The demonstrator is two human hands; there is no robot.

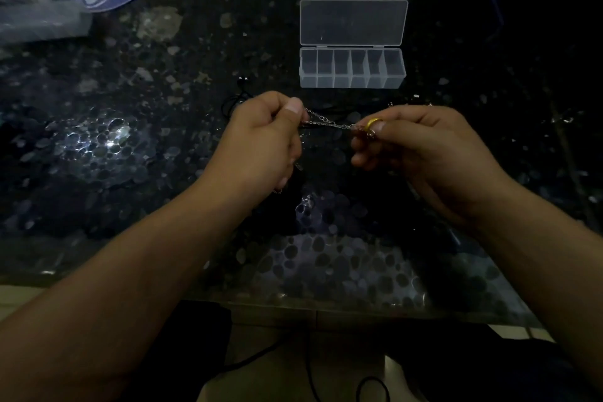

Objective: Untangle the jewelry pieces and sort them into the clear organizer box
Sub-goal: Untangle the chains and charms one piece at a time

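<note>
Chain (329, 122) pinched taut between left hand (261, 137) and right hand (421, 147), ring (373, 123) at right; untangling. Next: free ring, drop into box (352, 68).

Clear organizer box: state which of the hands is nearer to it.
Right. The right hand sits just below the organizer box, under its right half; the left hand is below and off to its left, farther away.
</note>
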